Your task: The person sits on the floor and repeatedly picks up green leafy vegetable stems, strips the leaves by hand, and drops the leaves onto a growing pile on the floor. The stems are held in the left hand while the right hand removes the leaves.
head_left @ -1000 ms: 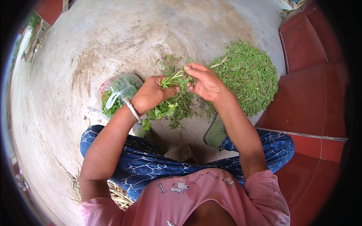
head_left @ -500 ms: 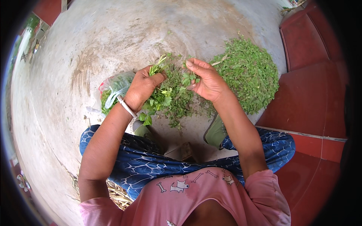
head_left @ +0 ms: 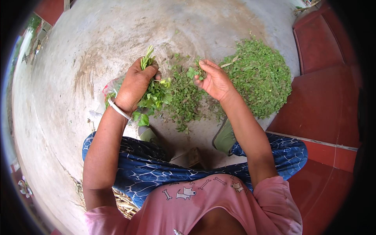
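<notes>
My left hand (head_left: 135, 84) is closed round a bunch of leafy green herbs (head_left: 156, 95), with the pale stems poking up above the fist and the leaves hanging below. Between the thumb and fingers of my right hand (head_left: 216, 79) is a small leafy sprig (head_left: 194, 72). A strip of loose, wilted greens (head_left: 185, 100) lies on the concrete between and under my hands. Just beyond my right hand spreads a large heap of green leaves (head_left: 260, 78). A clear plastic bag (head_left: 113, 87) with greens sits partly hidden behind my left hand.
My green shoes (head_left: 225, 138) stand on the concrete floor (head_left: 129, 31) close to the loose greens. Along the right side run red glossy panels (head_left: 313, 105). Dry straw-like stalks (head_left: 123, 201) show by my left hip.
My left hand has shifted left and slightly up with the bunch, covering more of the plastic bag. My right hand stays nearly in place, still pinching the sprig.
</notes>
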`<state>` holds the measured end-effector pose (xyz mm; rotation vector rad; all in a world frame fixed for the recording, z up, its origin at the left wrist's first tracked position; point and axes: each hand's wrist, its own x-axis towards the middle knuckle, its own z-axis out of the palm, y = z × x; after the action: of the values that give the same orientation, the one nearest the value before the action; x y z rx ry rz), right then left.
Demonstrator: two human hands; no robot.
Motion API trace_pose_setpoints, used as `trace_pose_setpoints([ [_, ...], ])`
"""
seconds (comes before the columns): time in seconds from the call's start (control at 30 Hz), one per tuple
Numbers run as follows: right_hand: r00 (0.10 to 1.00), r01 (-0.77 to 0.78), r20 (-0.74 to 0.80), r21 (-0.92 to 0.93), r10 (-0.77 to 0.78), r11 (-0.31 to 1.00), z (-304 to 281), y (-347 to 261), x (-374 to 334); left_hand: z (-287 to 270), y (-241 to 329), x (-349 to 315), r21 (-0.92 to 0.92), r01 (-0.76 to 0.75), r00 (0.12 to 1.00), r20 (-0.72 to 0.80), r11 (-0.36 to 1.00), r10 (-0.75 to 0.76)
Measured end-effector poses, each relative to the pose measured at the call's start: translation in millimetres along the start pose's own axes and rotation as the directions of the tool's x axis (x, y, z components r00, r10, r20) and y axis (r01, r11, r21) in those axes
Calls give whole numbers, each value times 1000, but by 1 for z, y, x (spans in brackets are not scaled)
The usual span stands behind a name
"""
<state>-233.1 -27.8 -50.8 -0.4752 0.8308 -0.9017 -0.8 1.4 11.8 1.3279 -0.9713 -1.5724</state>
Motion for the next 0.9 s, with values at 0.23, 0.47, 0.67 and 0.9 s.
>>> trace_pose_setpoints([
  [0.23, 927, -371, -309, -839, 214, 398, -100, 83, -10, -5, 2, 0, 147, -62, 997, -24, 987, 66],
  [0.47, 973, 68, 116, -969, -198, -237, -102, 111, -8, -6, 10, -12, 211, -62, 995, -66, 975, 78],
  [0.67, 942, 104, 235, -883, -238, -458, -118, 150, 19, -10, 4, -10, 233, -60, 995, -65, 971, 77],
  [0.9, 977, 69, 134, -935, -168, -348, -144, 142, 19, -17, -6, -11, 312, -65, 993, -69, 948, 91],
])
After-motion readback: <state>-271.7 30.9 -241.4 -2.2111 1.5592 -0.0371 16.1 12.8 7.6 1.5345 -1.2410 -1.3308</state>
